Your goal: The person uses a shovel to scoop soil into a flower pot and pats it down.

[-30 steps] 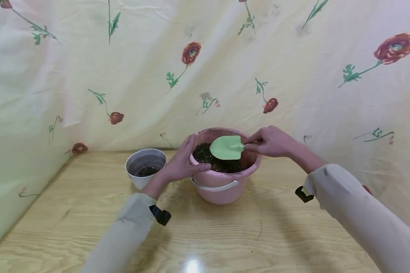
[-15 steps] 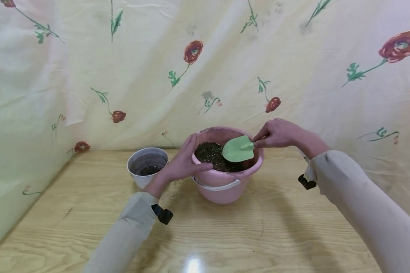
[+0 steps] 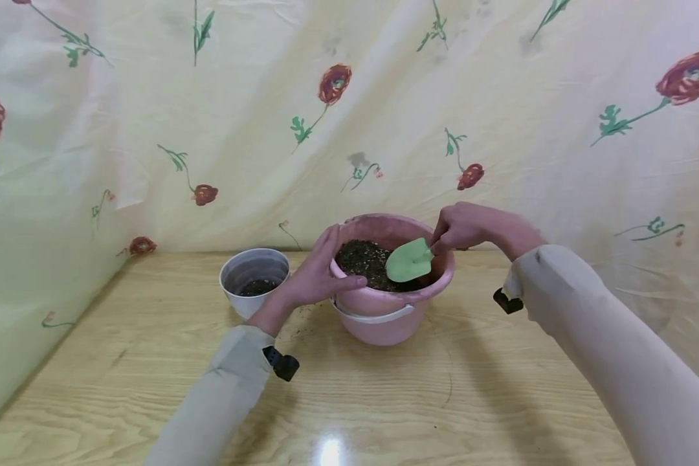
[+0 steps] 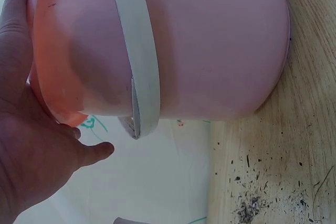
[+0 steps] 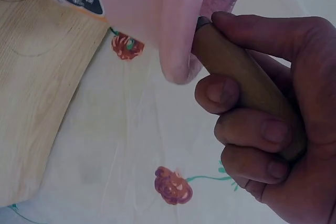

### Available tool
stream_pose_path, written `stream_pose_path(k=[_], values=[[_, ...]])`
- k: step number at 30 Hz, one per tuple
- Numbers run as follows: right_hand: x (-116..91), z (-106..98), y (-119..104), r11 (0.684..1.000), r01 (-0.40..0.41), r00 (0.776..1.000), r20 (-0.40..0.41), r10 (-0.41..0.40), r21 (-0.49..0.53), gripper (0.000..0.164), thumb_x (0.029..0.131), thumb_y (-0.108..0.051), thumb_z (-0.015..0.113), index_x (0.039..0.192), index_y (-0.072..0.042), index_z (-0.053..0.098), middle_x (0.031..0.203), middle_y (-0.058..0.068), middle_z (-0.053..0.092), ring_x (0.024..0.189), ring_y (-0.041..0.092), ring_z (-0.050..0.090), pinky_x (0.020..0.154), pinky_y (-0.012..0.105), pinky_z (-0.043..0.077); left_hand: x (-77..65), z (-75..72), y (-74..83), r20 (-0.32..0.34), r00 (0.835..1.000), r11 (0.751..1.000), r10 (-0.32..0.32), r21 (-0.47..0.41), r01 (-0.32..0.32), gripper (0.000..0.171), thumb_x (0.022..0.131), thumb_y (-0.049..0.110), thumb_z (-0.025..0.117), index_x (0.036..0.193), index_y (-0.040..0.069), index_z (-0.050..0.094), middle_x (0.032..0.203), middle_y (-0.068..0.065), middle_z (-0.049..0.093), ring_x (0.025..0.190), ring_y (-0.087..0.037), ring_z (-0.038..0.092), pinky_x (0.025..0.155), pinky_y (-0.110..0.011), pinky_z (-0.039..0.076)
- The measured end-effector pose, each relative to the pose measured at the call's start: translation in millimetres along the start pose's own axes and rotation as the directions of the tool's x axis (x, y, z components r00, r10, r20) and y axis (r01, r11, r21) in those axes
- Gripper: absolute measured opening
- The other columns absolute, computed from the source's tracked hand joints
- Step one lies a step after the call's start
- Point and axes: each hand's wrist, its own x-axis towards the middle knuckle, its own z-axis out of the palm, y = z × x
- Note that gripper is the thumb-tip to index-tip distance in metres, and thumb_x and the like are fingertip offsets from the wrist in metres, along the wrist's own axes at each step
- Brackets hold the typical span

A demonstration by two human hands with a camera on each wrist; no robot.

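A pink bucket [image 3: 378, 323] with dark soil [image 3: 366, 259] in it stands on the wooden table. My left hand [image 3: 320, 275] holds its left rim, thumb along the front and fingers toward the back. In the left wrist view, that hand [image 4: 37, 150] lies at the rim with one finger sticking out. My right hand [image 3: 463, 225] grips a green garden trowel [image 3: 409, 260], whose blade sits inside the bucket against the soil. Close up in the right wrist view, the fingers curl round the trowel's wooden handle [image 5: 252, 80]; the blade is hidden there.
Left of the bucket stands a white plant pot [image 3: 250, 303] with some soil at its bottom. Soil crumbs [image 4: 252, 205] are scattered on the table [image 3: 378, 408]. A flowered cloth [image 3: 256, 129] hangs behind. The bucket's white handle [image 3: 378, 317] hangs down in front.
The trowel has moved right and then tilted lower, its blade tip down toward the soil. My left hand stays on the bucket's rim.
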Motion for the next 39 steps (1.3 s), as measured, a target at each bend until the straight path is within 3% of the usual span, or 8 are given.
stream_pose_path(k=[5,9,14,19,23,27,39], values=[[5.0,2.9,0.5,0.994,-0.049,0.998,0.048,0.045,0.094,0.017,0.085,-0.021,0.063,0.087,-0.012,0.077,0.054,-0.003,0.045,0.049,0.01,0.039,0.047,0.025,0.033,7.0,7.7,-17.2,-0.005,1.0,1.0,-0.005,0.003,0.005,0.103,0.083,0.033,0.077,0.156,0.016,0.007,0.157,-0.006,0.009,0.146,-0.016,0.006,0.116,-0.047,0.016],[7.3,4.5,-0.7,0.991,-0.05,0.997,0.068,0.041,0.124,0.018,0.084,-0.019,0.061,0.07,-0.011,0.07,0.052,-0.005,0.039,0.047,0.009,0.032,0.045,0.024,0.025,8.9,9.3,-17.7,-0.009,1.0,1.0,0.009,0.012,-0.009,0.105,0.082,0.034,0.077,0.156,0.014,0.006,0.158,-0.007,0.007,0.146,-0.016,0.003,0.116,-0.048,0.014],[10.4,8.1,-3.2,0.989,-0.056,0.996,0.077,0.045,0.136,0.022,0.08,-0.015,0.059,0.058,-0.012,0.056,0.051,-0.004,0.038,0.047,0.009,0.03,0.045,0.024,0.024,11.6,10.5,-15.5,-0.008,1.0,0.999,0.016,0.032,-0.015,0.104,0.082,0.035,0.078,0.156,0.014,0.008,0.159,-0.008,0.006,0.146,-0.016,0.001,0.116,-0.048,0.013],[17.7,12.3,-7.9,0.989,-0.078,0.996,0.045,0.073,0.125,0.02,0.081,-0.02,0.064,0.066,-0.007,0.061,0.054,-0.003,0.045,0.05,0.01,0.039,0.047,0.024,0.031,12.9,12.0,-15.5,-0.004,1.0,0.999,-0.024,0.028,0.024,0.111,0.082,0.039,0.077,0.156,0.017,-0.003,0.16,-0.003,0.0,0.146,-0.014,-0.001,0.116,-0.044,0.012],[19.7,17.2,-8.5,0.981,-0.124,0.992,0.005,0.125,0.151,0.024,0.082,-0.023,0.067,0.083,-0.001,0.058,0.069,0.004,0.053,0.062,0.017,0.05,0.054,0.027,0.04,11.7,11.2,-14.1,-0.006,0.998,0.998,-0.06,0.031,0.06,0.115,0.08,0.043,0.077,0.155,0.021,-0.008,0.16,-0.002,-0.001,0.146,-0.018,0.003,0.116,-0.044,0.015],[23.7,22.6,-11.5,0.979,-0.109,0.992,-0.047,0.118,0.173,0.03,0.082,-0.025,0.069,0.093,-0.001,0.055,0.084,0.011,0.057,0.076,0.023,0.055,0.063,0.031,0.045,9.5,7.9,-14.1,-0.023,0.995,0.995,-0.094,0.04,0.095,0.117,0.079,0.046,0.077,0.155,0.021,-0.009,0.161,0.001,-0.002,0.146,-0.022,0.005,0.116,-0.046,0.015],[32.7,31.4,-15.1,0.977,-0.055,0.998,-0.031,0.063,0.207,0.022,0.084,-0.023,0.068,0.087,-0.003,0.063,0.074,0.006,0.059,0.069,0.02,0.057,0.059,0.029,0.047,4.6,7.5,-20.0,-0.051,0.993,0.992,-0.105,0.058,0.108,0.119,0.078,0.048,0.078,0.155,0.017,-0.007,0.161,0.001,-0.002,0.146,-0.022,0.005,0.116,-0.044,0.016]])
